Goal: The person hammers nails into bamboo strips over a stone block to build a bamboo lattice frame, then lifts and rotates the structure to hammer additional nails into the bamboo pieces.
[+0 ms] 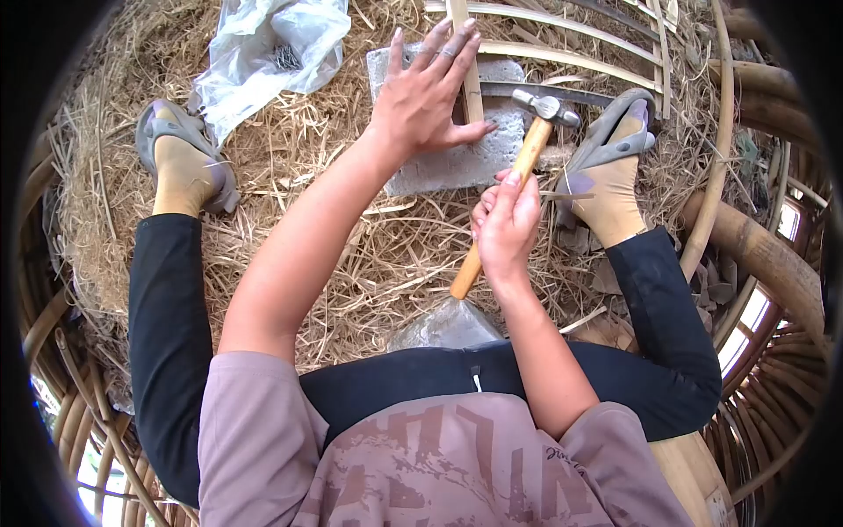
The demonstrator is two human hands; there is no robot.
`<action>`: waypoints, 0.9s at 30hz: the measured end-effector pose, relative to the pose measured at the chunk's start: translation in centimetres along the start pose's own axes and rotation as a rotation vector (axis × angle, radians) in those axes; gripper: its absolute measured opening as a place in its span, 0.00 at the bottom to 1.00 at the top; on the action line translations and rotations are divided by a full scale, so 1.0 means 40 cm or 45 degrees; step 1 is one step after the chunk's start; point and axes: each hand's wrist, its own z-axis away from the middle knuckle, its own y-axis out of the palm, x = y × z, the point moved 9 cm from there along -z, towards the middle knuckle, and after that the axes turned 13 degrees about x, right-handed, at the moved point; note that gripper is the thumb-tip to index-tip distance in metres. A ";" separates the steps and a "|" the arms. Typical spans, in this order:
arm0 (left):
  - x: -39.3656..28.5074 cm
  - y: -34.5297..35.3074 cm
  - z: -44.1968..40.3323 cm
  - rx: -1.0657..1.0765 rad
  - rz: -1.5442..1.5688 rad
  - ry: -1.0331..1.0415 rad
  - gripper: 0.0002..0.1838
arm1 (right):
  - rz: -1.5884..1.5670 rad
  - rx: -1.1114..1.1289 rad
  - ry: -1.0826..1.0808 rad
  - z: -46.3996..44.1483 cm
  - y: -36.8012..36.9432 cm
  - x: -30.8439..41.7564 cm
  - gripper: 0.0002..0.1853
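Observation:
My right hand (509,224) is wrapped round the wooden handle of a hammer (534,140). The hammer's metal head is up, over the right edge of a grey concrete block (417,180). With fingers spread, my left hand (421,104) lies over the block, its fingertips and thumb against an upright bamboo strip (473,97). That strip crosses the ends of several curved bamboo slats (571,60), which join other cross strips at the right. A darker slat (562,92) passes behind the hammer head.
A clear plastic bag (272,61) with small metal nails (286,58) lies at the upper left. My sandalled feet flank the block on shaving-covered ground. Another plastic bag (446,327) sits near my lap. Thick bamboo poles (755,255) stand at the right.

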 end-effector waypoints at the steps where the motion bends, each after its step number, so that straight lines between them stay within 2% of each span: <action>1: -0.001 -0.005 0.000 -0.002 0.013 0.007 0.61 | -0.015 -0.011 0.003 -0.003 -0.009 0.005 0.13; 6: -0.002 -0.003 -0.004 0.022 0.017 0.009 0.61 | -0.084 -0.035 -0.012 -0.023 -0.044 0.034 0.14; 15: -0.001 0.009 -0.002 0.037 0.007 -0.030 0.61 | 0.133 0.119 -0.005 0.038 0.011 0.044 0.14; 22: -0.002 0.014 -0.003 0.050 0.007 -0.050 0.61 | 0.109 0.069 0.043 0.061 0.026 0.047 0.13; 27: -0.002 0.012 0.001 0.052 0.023 -0.051 0.61 | 0.071 -0.016 -0.066 0.051 0.046 0.030 0.13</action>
